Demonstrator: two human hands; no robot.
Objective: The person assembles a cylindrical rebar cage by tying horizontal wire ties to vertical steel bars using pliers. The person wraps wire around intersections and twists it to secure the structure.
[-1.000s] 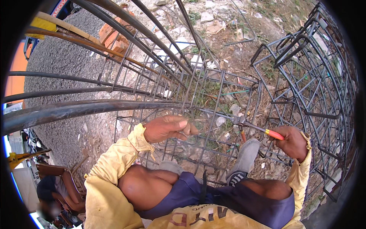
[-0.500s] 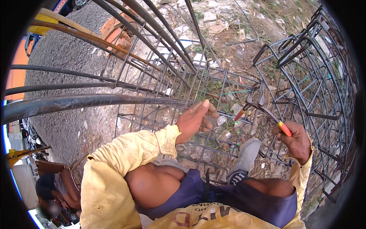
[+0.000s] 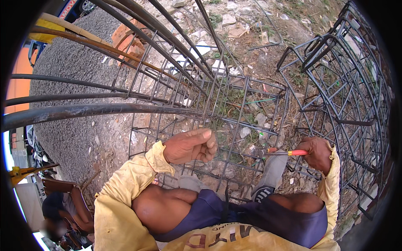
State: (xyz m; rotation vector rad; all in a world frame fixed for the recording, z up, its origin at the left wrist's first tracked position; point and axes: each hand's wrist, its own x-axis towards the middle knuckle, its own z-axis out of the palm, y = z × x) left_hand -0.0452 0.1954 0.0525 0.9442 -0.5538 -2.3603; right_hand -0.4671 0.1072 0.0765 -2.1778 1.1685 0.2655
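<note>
My right hand (image 3: 317,155) is closed round one handle of a pair of pincers (image 3: 296,153) with red and yellow grips. The tool lies roughly level, its head pointing left above my grey shoe (image 3: 272,169). Its second handle shows only in part. My left hand (image 3: 190,146) is held over the steel rebar cage (image 3: 234,125), thumb against curled fingers. Whether a thin wire sits in that pinch is too small to tell. Just beyond this hand, a thick dark bar (image 3: 104,109) runs from the left into the cage.
More rebar cages with bent stirrups (image 3: 335,83) stand at the right. Long bars (image 3: 167,46) rise toward the upper left. Broken bricks (image 3: 132,42) and a gravel pile (image 3: 63,62) lie beyond. A seated person (image 3: 63,209) is at the lower left. Rubble covers the ground.
My left hand has drawn back toward me and to the left. In my right hand the pincers have swung from pointing away to pointing left, and that hand is slightly nearer.
</note>
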